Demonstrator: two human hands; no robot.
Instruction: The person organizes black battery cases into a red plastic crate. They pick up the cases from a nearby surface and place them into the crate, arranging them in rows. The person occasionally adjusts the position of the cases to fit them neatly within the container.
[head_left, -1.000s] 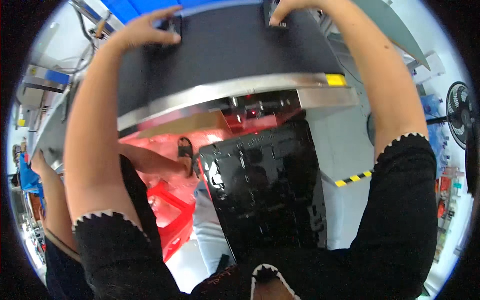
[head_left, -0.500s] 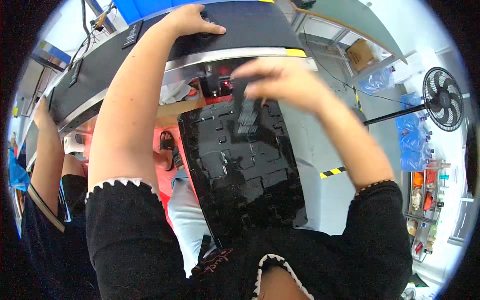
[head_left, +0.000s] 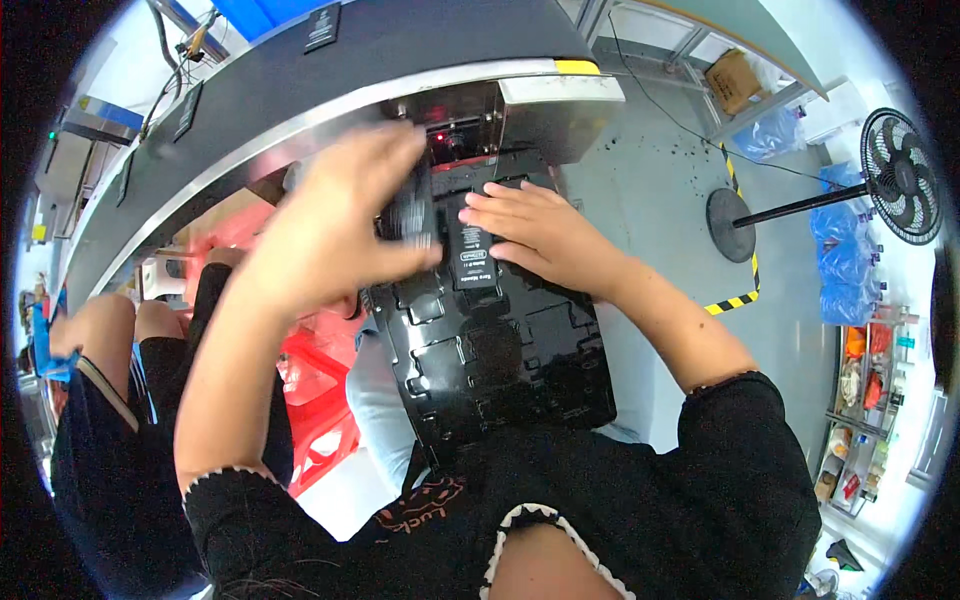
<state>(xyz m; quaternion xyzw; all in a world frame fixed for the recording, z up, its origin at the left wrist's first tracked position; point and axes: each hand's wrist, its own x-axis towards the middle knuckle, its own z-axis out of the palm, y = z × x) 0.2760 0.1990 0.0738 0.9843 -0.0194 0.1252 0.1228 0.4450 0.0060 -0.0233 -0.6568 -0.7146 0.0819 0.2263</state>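
Flat black rectangular pack (head_left: 474, 268) in glossy black moulded-plastic tray (head_left: 500, 385).
Likely light, stiff, smooth; best taken by long edges. Right hand (head_left: 545, 230): fingers spread, tips on it; left hand (head_left: 325, 225): blurred, thumb apart, hold can't tell.

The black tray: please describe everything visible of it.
The black tray looks like glossy moulded plastic, roughly rectangular, with shallow shaped recesses. Its near end reaches the black shirt. A flat black piece with white print rests on its far part, partly under the right hand. The blurred left hand is by its far left edge; contact is unclear.
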